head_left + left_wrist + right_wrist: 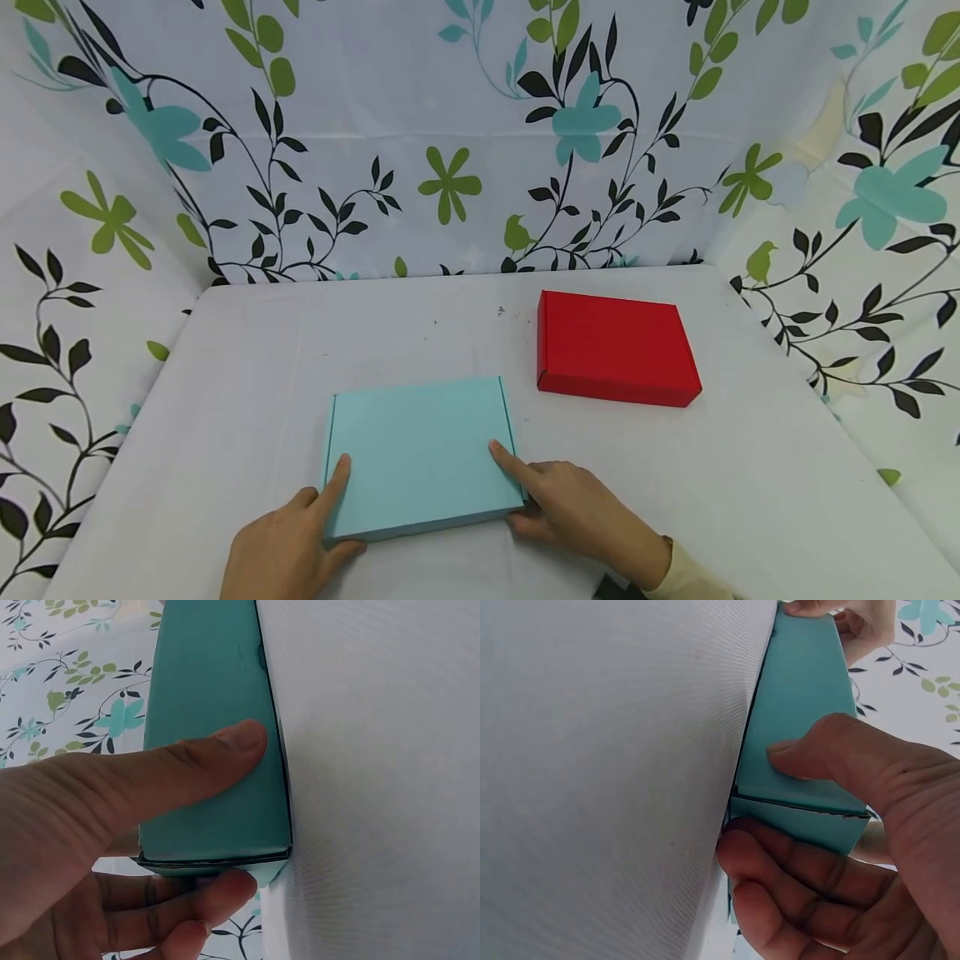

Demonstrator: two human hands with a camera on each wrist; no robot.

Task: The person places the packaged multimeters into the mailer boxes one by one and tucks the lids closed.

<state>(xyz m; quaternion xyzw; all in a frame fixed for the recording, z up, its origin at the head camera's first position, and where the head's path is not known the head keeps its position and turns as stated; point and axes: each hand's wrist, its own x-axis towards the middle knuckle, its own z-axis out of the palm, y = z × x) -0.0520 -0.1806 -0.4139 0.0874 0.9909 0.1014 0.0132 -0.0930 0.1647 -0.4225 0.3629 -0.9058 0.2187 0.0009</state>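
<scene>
Hands are seen at the two near corners of a flat teal cardboard box (420,454), which lies closed on the white worktop (750,467). The left hand (288,546) is set at the box's near left corner: its forefinger (202,761) is laid straight along the lid, while the remaining fingers (187,900) are curled under the near edge, as is shown in the left wrist view. The corner is thus pinched between the finger above and the fingers below, so the grip of this hand is closed on the box.

The right hand (581,517) is placed at the near right corner in the same manner. Its forefinger (832,750) is pressed flat on the lid, and its other fingers (795,862) are wrapped against the near side wall, where the seam of the front flap can be seen. This grip too is closed about the box corner. A cream sleeve cuff (686,575) is visible at the right wrist.

Whether the near edge is lifted off the worktop cannot be told from the pictures.

Beyond the right hand, and well apart from it, a red cardboard box (615,346) of like shape is found lying closed on the worktop. Behind and to both sides of the hands the worktop is enclosed by a white curtain (450,125) printed with green and teal flowers and black leafy stems.
</scene>
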